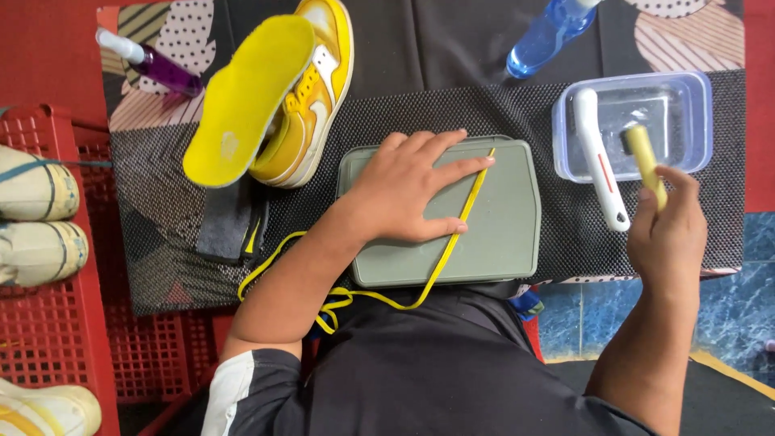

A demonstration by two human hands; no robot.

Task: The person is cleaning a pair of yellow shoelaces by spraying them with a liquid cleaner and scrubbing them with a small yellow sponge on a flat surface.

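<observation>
Pressing flat, the left hand (408,190) pins a yellow shoelace (460,222) onto a grey-green tray (504,234) on the table, fingers spread. The right hand (666,234) is wrapped around a yellow-handled brush (646,157) by the clear water tub (694,109). A yellow sneaker (311,105) sits up left.

Yellow lace (452,250) — grey-green tray (500,234), yellow-white sneaker (311,113), red crate (48,339)

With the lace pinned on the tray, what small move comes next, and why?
Probably bring the right hand with its yellow brush to the yellow lace: the left hand holds it flat on the grey tray, and the brush is off it.
</observation>
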